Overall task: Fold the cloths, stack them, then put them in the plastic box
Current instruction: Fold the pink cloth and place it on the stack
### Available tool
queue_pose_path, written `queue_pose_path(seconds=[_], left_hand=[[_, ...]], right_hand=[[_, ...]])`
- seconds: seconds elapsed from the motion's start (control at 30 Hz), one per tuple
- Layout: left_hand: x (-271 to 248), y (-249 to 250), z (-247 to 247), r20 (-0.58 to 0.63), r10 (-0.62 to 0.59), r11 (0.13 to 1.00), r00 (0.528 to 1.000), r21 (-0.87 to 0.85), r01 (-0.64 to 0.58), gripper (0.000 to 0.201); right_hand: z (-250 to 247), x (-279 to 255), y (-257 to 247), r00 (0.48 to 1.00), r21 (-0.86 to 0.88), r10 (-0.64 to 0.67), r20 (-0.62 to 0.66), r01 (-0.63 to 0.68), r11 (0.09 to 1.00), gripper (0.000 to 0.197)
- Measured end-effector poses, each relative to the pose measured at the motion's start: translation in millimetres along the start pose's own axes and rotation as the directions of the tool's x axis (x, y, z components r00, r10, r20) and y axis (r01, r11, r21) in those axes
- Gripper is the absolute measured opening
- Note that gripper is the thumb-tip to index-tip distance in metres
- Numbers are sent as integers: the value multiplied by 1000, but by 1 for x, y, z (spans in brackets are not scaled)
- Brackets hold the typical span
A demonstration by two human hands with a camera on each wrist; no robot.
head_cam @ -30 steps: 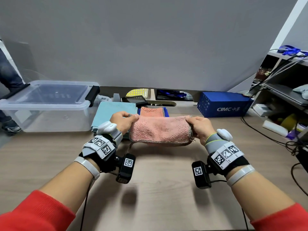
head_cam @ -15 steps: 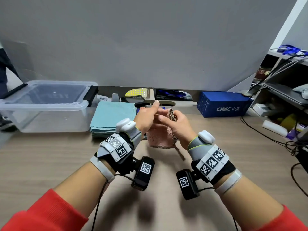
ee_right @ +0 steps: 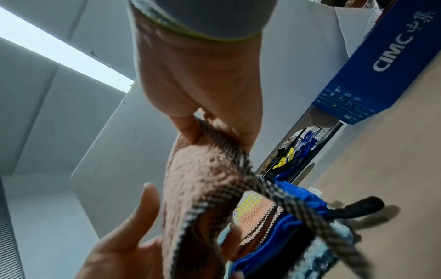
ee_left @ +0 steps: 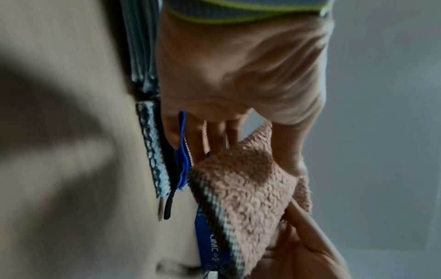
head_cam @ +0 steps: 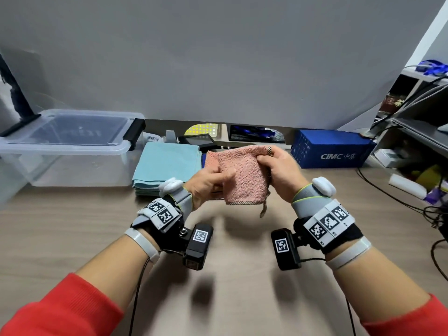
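The left hand point(head_cam: 210, 178) and right hand point(head_cam: 278, 167) are both pinching the folded fuzzy pink cloth point(head_cam: 243, 177) above the table, at 12 o'clock from the wrists. Edges should be aligned before lowering onto the folded pile point(head_cam: 167, 166) near the clear plastic box point(head_cam: 65, 151) at 10 o'clock.

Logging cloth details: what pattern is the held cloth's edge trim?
Dark-and-light woven check on the pink cloth's trim; clearest in the right wrist view.

I see the plastic box point(head_cam: 72, 151) far left on the table point(head_cam: 242, 275), folded cloths point(head_cam: 167, 166) beside it, cardboard box point(head_cam: 332, 151) right, shelf point(head_cam: 417, 132) beyond.
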State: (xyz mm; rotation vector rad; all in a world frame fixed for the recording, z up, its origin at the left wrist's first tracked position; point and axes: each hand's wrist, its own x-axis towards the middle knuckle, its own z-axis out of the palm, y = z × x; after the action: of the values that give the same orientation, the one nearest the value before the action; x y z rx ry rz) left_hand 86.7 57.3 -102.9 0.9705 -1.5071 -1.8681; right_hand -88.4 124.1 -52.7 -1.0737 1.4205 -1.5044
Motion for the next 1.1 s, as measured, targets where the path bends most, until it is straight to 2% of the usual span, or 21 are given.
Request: queue_pose_path(seconds=[0.03,0.1,0.2,0.3,0.37,0.43,0.5,0.57,0.63,0.73,0.8,0.83,0.87,0.93,0.97,1.03,1.07,1.1], left_hand=[[1,-1,1,-5,21,999,1000,-31,-21,37],[6,2,0,-94,67,997,993,-27,-70,37],[17,6,-3,-221,135,991,966,15,-135,28],[29,5,-7,-295,128,991,947,76,-111,21],[36,7,-9,-340,121,988,933,127,-82,10],[44,12,-11,-402,141,976,905,209,-60,10],[54,18,-17,-460,188,940,868,341,-23,12],[59,22,-19,-498,226,889,837,457,32,23],[64,25,-19,-513,260,830,818,551,82,30],[68,18,-20,-471,261,720,843,677,155,35],[102,17,-32,-470,224,644,854,729,232,39],[101,16,-34,-469,224,620,854,745,247,41],[100,16,-37,-470,234,604,851,756,252,43],[98,16,-39,-439,361,582,823,795,168,45],[96,14,-38,-389,447,561,806,823,86,44],[92,9,-38,-221,570,429,792,901,-57,42],[91,7,-38,-132,550,346,825,935,-81,45],[92,5,-37,-69,471,271,879,960,-70,49]], right_hand=[[-1,3,2,999,14,19,-31,-19,1000,24],[-3,6,7,995,50,77,-67,-74,996,24],[-3,4,19,980,70,198,21,-199,978,17],[0,9,32,937,-61,334,101,-329,942,20],[2,22,38,943,-100,329,54,-323,941,23],[5,41,38,961,-113,276,2,-274,955,30],[9,61,37,974,-129,223,-35,-225,966,30],[12,76,40,972,-153,214,-93,-226,962,25],[11,88,45,971,-240,165,-174,-204,949,30],[11,89,59,974,-482,92,-207,-183,857,42],[13,124,79,969,-560,133,-209,-230,796,49],[13,121,80,968,-584,147,-202,-240,776,54],[13,122,81,967,-590,156,-203,-247,769,58],[12,122,78,967,-591,115,-227,-231,773,61],[12,119,76,971,-600,63,-231,-193,777,60],[13,111,73,979,-648,-112,-173,-27,761,55],[14,107,72,975,-689,-201,-93,83,720,52],[17,105,71,967,-733,-253,21,187,654,51]])
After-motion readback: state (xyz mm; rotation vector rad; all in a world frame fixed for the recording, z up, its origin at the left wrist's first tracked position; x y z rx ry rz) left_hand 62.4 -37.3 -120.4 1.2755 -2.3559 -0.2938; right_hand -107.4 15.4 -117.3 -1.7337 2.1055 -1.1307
